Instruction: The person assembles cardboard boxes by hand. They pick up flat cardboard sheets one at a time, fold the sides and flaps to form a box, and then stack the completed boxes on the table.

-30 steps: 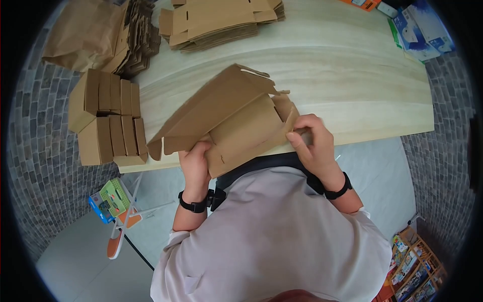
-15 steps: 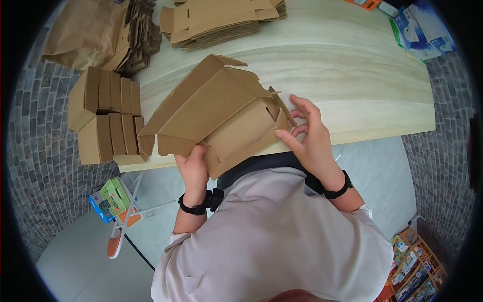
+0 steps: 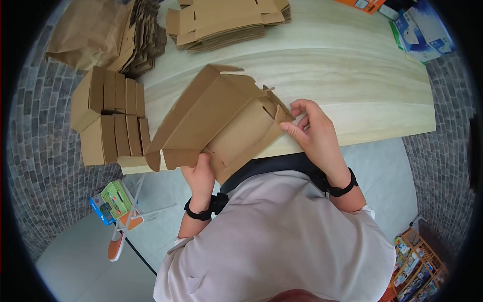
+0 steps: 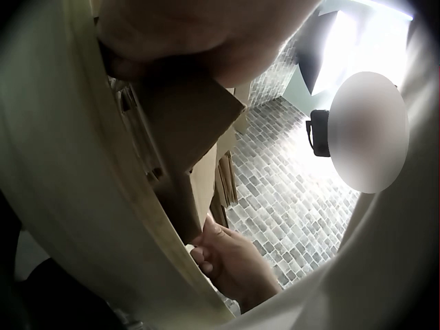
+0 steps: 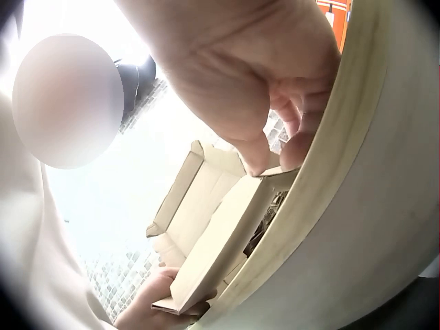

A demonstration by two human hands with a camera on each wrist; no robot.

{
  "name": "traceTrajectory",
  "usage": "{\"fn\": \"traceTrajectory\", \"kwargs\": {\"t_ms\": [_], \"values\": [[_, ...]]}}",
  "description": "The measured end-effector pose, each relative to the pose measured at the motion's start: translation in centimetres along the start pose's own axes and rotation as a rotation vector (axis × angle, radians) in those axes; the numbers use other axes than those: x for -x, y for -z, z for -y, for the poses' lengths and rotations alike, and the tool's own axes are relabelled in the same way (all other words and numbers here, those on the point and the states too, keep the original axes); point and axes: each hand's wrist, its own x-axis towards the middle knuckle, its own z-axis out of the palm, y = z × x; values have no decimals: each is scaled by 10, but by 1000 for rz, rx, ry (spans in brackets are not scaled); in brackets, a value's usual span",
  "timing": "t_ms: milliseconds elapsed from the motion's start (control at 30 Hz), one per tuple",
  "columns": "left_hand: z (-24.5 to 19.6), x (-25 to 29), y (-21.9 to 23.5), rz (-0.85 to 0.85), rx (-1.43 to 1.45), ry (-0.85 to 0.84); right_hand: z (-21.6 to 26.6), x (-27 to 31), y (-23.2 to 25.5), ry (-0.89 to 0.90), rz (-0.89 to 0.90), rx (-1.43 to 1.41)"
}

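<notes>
A brown cardboard box [image 3: 244,133], partly folded up, lies tilted at the table's front edge with its lid [image 3: 201,113] raised toward the back left. My left hand [image 3: 198,173] grips its near left end, thumb over the wall and the other fingers hidden beneath. At the opposite end, my right hand [image 3: 319,136] pinches the corner flap [image 3: 280,117] between thumb and bent fingers. The right wrist view shows that thumb [image 5: 256,155] pressed on the box's corner. From the left wrist, the box [image 4: 182,117] appears dark, with the right hand [image 4: 237,265] at its far end.
Several folded boxes [image 3: 114,116] stand in two rows at the table's left. Flat cardboard blanks [image 3: 229,20] are stacked at the back, beside more blanks on edge [image 3: 146,40] and a brown paper bag [image 3: 85,32]. A blue-and-white package [image 3: 422,30] sits at the far right corner.
The box lid has tipped farther open toward the back left. My right fingers spread off the box's right end, then came back to its corner. The left hand kept its grip.
</notes>
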Motion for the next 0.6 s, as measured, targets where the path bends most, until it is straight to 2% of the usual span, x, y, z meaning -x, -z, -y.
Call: {"fn": "traceTrajectory", "kwargs": {"t_ms": [67,200,267,400,500,567,600], "values": [[7,2,0,1,-4,-34,0,1,-8,3,-37,-15],[7,1,1,48,-28,6,-2,-3,-19,58,-113,-67],[7,4,-4,-9,12,-113,1,-2,-25,5,-187,20],[6,4,-5,12,65,-129,-1,0,-34,-57,-236,-34],[7,1,0,30,57,-99,-12,-2,-35,30,-265,-164],[11,1,1,50,49,-88,-16,-3,-33,490,-298,-23],[8,0,1,48,51,-89,-20,-2,-32,493,-298,-22]]}}
